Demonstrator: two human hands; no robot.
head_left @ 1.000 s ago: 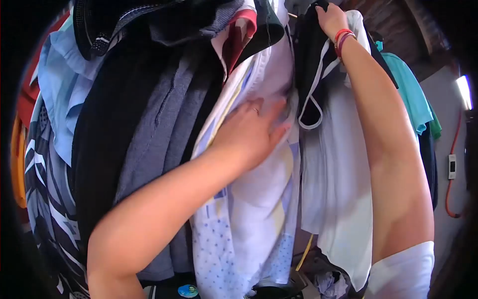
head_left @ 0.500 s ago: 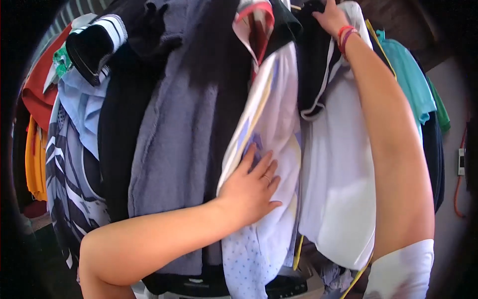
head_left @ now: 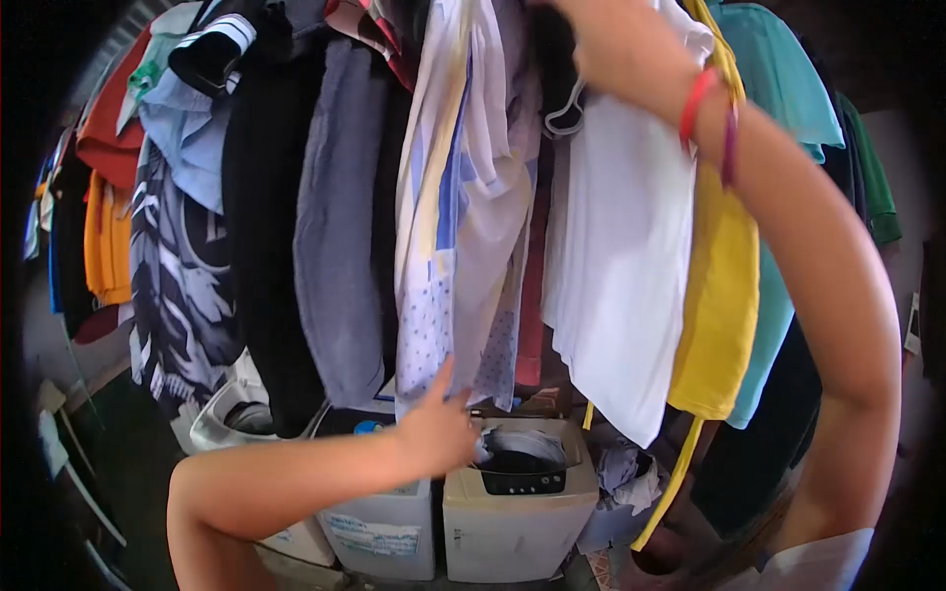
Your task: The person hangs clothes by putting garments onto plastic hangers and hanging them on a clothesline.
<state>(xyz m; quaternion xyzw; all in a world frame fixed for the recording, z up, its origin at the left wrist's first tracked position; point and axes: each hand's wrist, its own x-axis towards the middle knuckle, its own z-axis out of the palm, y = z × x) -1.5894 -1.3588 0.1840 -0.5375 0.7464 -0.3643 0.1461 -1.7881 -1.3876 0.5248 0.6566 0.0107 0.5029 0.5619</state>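
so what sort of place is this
Probably a laundry area, perhaps at home: clothes hang in a row, with a washing machine below and crumpled cloth beside it.

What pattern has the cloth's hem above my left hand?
Bluish dots on a pale hem, best in the head view.

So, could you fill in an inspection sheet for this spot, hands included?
Surface: no tabletop seen; clothes hang near a pale washing machine, top open.
Job's things: patterned cloth, hanging between a grey garment and a white garment.
Clutter: crumpled cloths beside the machine.
Hands: left hand blurred, near the patterned cloth's hem; right hand raised, fingertips unclear.
Cables: none certain; pale curved strip, identity unclear.
Surroundings: more hanging clothes, including a yellow garment.
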